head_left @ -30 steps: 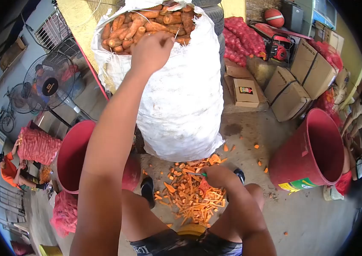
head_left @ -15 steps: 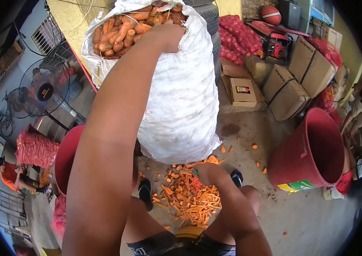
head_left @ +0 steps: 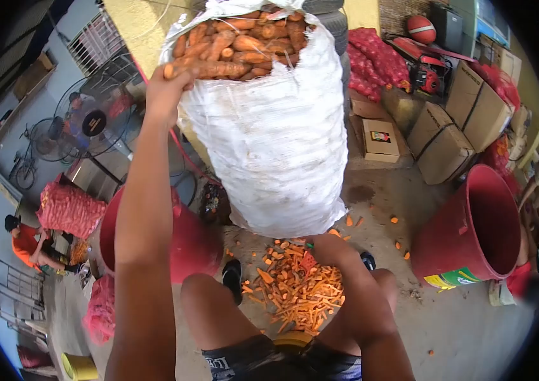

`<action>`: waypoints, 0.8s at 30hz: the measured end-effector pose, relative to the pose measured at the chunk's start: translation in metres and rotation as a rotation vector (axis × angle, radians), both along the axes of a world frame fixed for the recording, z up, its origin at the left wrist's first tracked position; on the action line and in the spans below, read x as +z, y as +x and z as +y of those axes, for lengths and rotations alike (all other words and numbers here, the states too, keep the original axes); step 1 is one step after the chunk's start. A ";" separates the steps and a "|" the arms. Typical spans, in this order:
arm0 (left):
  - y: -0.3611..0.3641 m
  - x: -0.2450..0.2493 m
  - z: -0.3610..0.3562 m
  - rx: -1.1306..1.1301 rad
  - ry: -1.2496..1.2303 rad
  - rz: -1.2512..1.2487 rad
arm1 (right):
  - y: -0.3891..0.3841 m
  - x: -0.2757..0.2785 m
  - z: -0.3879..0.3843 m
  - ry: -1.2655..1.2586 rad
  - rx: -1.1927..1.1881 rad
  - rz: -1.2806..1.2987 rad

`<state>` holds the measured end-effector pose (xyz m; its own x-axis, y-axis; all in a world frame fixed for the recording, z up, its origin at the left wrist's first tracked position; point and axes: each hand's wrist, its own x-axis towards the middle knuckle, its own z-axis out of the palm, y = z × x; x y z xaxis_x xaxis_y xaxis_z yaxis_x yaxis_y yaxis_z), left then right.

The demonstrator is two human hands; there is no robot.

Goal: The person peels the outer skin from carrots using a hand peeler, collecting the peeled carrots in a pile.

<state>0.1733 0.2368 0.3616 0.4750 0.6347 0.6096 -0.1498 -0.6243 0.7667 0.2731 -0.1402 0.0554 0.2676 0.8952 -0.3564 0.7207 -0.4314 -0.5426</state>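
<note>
At the left rim of a tall white woven sack (head_left: 269,146) full of unpeeled carrots (head_left: 263,41), my left hand (head_left: 169,92) is closed on a long carrot (head_left: 222,70). This carrot lies sideways across the sack's mouth, its end sticking out past my fingers. Low between my knees, my right hand (head_left: 334,249) is wrapped around a small red and green tool (head_left: 308,261), whose kind I cannot tell. Below it, a pile of carrot peelings and cut ends (head_left: 298,292) covers the floor.
Large red tubs stand on the left (head_left: 196,251) and right (head_left: 463,222). A fan (head_left: 93,122) is behind the left tub. Cardboard boxes (head_left: 441,143) and red net sacks (head_left: 377,60) line the back right. A person in orange (head_left: 25,244) sits far left.
My left hand has moved from the right side of the sack's opening to its left rim, now with a carrot. My right hand stays low over the peelings. The view has shifted slightly.
</note>
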 end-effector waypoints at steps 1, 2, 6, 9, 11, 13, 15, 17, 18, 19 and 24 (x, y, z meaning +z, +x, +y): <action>-0.022 -0.009 0.000 -0.111 -0.235 -0.109 | -0.003 -0.003 0.001 0.001 0.016 0.000; -0.043 -0.024 -0.004 -0.185 -0.341 -0.209 | -0.006 -0.008 0.002 0.005 0.016 -0.011; -0.110 -0.094 -0.067 -0.343 -0.746 -0.332 | -0.016 -0.013 0.004 0.089 0.046 -0.025; -0.143 -0.196 -0.093 -0.425 -0.841 -0.093 | -0.027 -0.009 0.005 0.154 0.020 -0.047; -0.154 -0.244 -0.129 -0.449 -1.010 -0.050 | -0.031 -0.010 0.003 0.129 0.016 -0.024; -0.163 -0.276 -0.161 -0.531 -1.143 0.008 | -0.037 -0.007 -0.001 0.222 -0.042 -0.018; -0.170 -0.296 -0.185 -0.561 -1.173 0.014 | -0.036 -0.005 -0.003 0.212 -0.033 -0.049; -0.168 -0.307 -0.198 -0.586 -1.197 0.018 | -0.036 -0.007 -0.003 0.281 -0.078 0.008; -0.167 -0.311 -0.204 -0.549 -1.208 0.028 | -0.039 -0.003 -0.003 0.286 -0.086 0.021; -0.168 -0.316 -0.209 -0.512 -1.216 0.037 | -0.044 0.001 -0.003 0.276 -0.093 0.024; -0.163 -0.340 -0.222 -0.358 -0.815 0.411 | -0.058 0.007 0.001 0.367 -0.077 0.005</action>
<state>0.0102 0.0152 0.0216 0.7988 0.5645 -0.2079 0.1481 0.1504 0.9775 0.2149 -0.1388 0.0620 0.3383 0.9409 -0.0172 0.6907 -0.2607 -0.6745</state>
